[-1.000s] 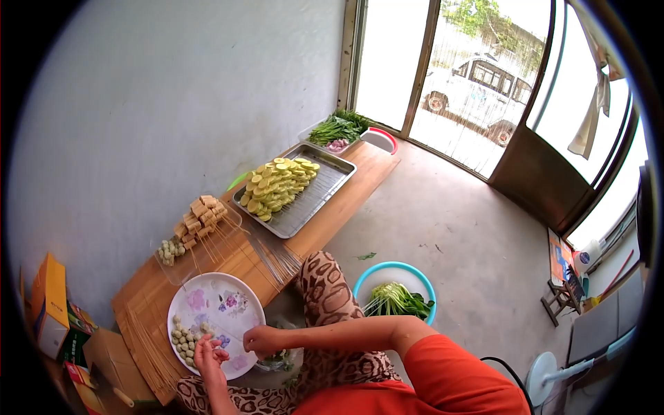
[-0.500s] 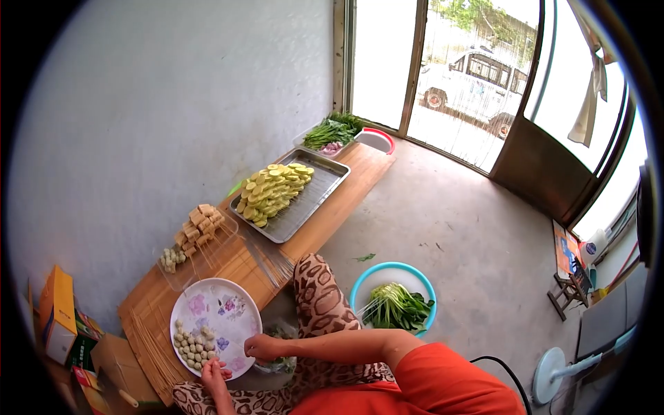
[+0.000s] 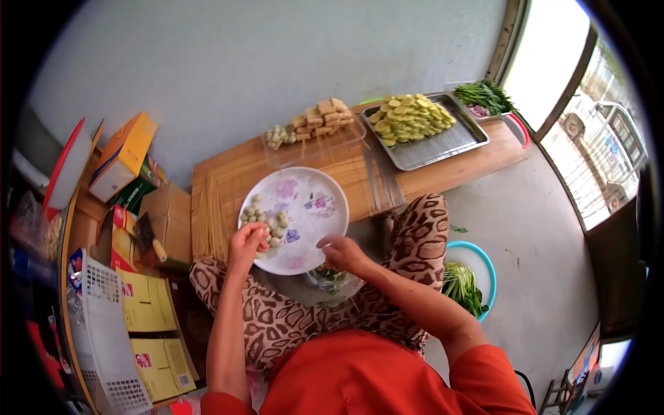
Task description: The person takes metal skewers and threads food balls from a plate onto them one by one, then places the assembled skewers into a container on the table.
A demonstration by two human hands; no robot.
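A large white round tray [image 3: 325, 237] with purple and pink flowers rests at the near edge of the wooden table. Small pale green balls [image 3: 275, 241] lie in a group on its left side. My left hand [image 3: 247, 245] is at the tray's lower left rim beside these balls, fingers curled together; what they hold is hidden. Over the lower right rim is my right hand [image 3: 342, 254], its fingers bent and drawn together around something too small to make out. Below it, a clear plastic bag [image 3: 332, 280] with greens sits between my legs.
Thin wooden skewers [image 3: 209, 214] cover the wooden table's left end. Behind the tray is a clear container of skewered tan pieces [image 3: 324, 119]. A metal tray [image 3: 422, 160] holds sliced yellow-green vegetables. A blue-rimmed basin [image 3: 492, 277] stands on the floor. Boxes [image 3: 124, 155] crowd the left.
The view has swung left, bringing the shelf and boxes into sight. My left hand has come up over the balls at the rim; my right hand stays by the tray's right side.
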